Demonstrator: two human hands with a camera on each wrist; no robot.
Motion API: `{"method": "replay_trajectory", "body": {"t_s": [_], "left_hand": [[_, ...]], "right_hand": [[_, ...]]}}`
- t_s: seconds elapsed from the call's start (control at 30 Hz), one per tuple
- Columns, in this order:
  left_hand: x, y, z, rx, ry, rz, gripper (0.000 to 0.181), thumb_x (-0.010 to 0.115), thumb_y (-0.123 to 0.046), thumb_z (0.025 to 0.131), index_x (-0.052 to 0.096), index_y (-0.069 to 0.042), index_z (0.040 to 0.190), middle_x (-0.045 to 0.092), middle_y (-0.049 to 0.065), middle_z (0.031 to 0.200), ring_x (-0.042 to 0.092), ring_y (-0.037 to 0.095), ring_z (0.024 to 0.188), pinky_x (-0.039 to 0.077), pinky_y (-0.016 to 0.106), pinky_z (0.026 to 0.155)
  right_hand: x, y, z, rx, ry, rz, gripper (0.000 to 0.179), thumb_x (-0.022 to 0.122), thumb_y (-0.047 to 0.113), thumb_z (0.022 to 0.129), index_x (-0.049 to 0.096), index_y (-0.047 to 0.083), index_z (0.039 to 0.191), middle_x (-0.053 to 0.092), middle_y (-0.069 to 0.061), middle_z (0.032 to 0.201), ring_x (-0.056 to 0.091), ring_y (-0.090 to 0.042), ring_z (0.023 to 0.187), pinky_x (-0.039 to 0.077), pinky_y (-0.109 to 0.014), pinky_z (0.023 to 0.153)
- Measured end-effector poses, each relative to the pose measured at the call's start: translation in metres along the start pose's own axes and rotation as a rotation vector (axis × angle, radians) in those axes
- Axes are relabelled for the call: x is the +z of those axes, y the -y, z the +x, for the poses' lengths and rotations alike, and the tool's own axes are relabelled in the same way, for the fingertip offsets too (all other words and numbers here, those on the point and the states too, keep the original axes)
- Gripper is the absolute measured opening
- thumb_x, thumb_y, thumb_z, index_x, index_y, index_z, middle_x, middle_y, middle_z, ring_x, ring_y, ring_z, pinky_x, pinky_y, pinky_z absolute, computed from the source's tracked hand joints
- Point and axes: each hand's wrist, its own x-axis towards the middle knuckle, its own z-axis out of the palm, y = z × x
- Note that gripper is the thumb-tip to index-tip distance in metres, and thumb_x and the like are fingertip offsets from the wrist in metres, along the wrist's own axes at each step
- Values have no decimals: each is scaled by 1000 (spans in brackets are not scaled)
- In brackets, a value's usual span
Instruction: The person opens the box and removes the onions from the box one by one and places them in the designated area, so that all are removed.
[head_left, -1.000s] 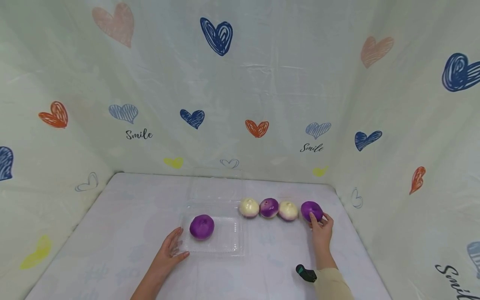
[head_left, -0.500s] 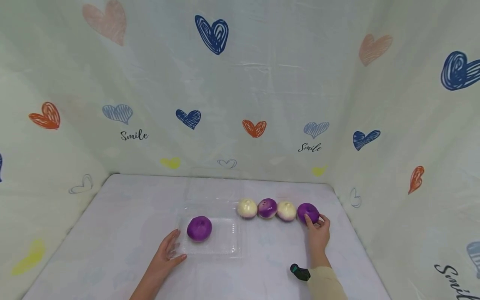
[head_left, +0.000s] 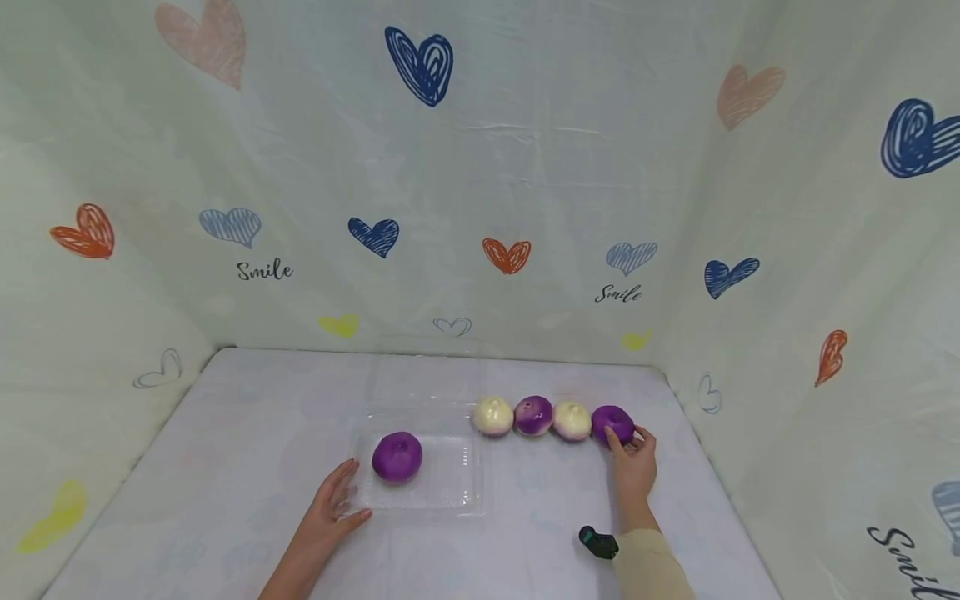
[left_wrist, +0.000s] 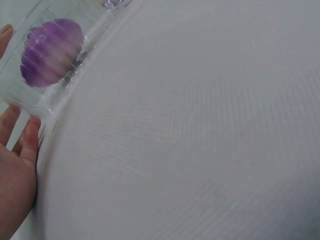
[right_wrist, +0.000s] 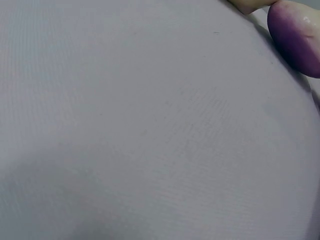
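Note:
In the head view my left hand (head_left: pixel 334 506) rests at the left side of a clear plastic clamshell box (head_left: pixel 451 497), fingers along its left wall and thumb near the front corner. One purple onion (head_left: pixel 397 457) sits in the box's left part. In the left wrist view, fingertips (left_wrist: pixel 32 129) touch the box wall, through which the onion (left_wrist: pixel 50 52) shows. On the right, my right hand (head_left: pixel 634 472) pinches another purple onion (head_left: pixel 610 421) between thumb and fingers. That onion stands at the right end of a row, right against its neighbour. The right wrist view leaves this hand out.
Left of the held onion, the row has a white onion (head_left: pixel 572 421), a purple-and-white one (head_left: pixel 533 415) and another white one (head_left: pixel 492 416) beside the box. The raised clear lid (head_left: pixel 423 379) stands behind the box. A black wrist camera (head_left: pixel 597 542) sits by the right sleeve.
My right hand has moved left with the purple onion, closing the gap to the row. The left hand has stayed at the box. The head view has shifted slightly.

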Motion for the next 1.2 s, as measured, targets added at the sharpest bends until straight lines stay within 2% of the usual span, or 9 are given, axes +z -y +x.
{"method": "replay_trajectory", "body": {"t_s": [0.27, 0.4, 0.57, 0.77, 0.87, 1.03, 1.2], "left_hand": [[0, -2, -1, 9, 7, -11, 80, 71, -6, 88, 23, -10, 152, 25, 19, 157, 31, 40, 134, 28, 55, 103], [0, -1, -1, -2, 7, -16, 81, 71, -7, 88, 23, -12, 152, 24, 17, 158, 31, 38, 135, 28, 54, 104], [0, -2, -1, 21, 3, -11, 80, 71, -6, 87, 24, -10, 152, 26, 18, 157, 33, 38, 133, 30, 53, 103], [0, -5, -1, 39, 8, -8, 79, 71, -5, 87, 24, -8, 151, 25, 20, 157, 33, 40, 133, 33, 46, 101], [1, -4, 0, 41, 3, -18, 79, 71, -4, 87, 24, -8, 151, 25, 20, 157, 32, 40, 134, 32, 48, 102], [1, -2, 2, 20, -1, -27, 80, 72, -4, 86, 24, -8, 151, 24, 22, 157, 31, 42, 134, 26, 59, 105], [1, 1, 0, -4, 4, -19, 81, 72, -5, 87, 23, -9, 152, 24, 21, 157, 31, 42, 134, 26, 59, 106]], "right_hand": [[-2, 3, -2, -19, -5, -29, 69, 70, 44, 88, 42, 2, 135, 59, -25, 115, 54, -29, 87, 39, -39, 74], [-3, 3, -2, -29, -13, -44, 66, 70, 42, 89, 44, 0, 133, 58, -24, 118, 53, -30, 87, 39, -38, 72], [-4, 2, -1, -47, -22, -50, 66, 70, 42, 89, 45, -2, 131, 57, -24, 119, 53, -29, 85, 39, -37, 71], [-4, 1, 0, -41, -6, -26, 69, 69, 45, 89, 43, -2, 133, 56, -24, 119, 52, -30, 86, 38, -38, 73], [-4, 2, 1, -35, 6, -10, 71, 69, 45, 89, 41, -2, 135, 54, -25, 121, 51, -30, 88, 38, -39, 73], [-4, 2, 2, -42, 18, 12, 73, 70, 43, 89, 40, -4, 137, 52, -26, 125, 49, -26, 83, 38, -33, 71], [-6, 3, 0, -48, 28, 79, 70, 70, 36, 90, 39, -6, 137, 47, -26, 128, 47, -22, 83, 37, -22, 66]]}}
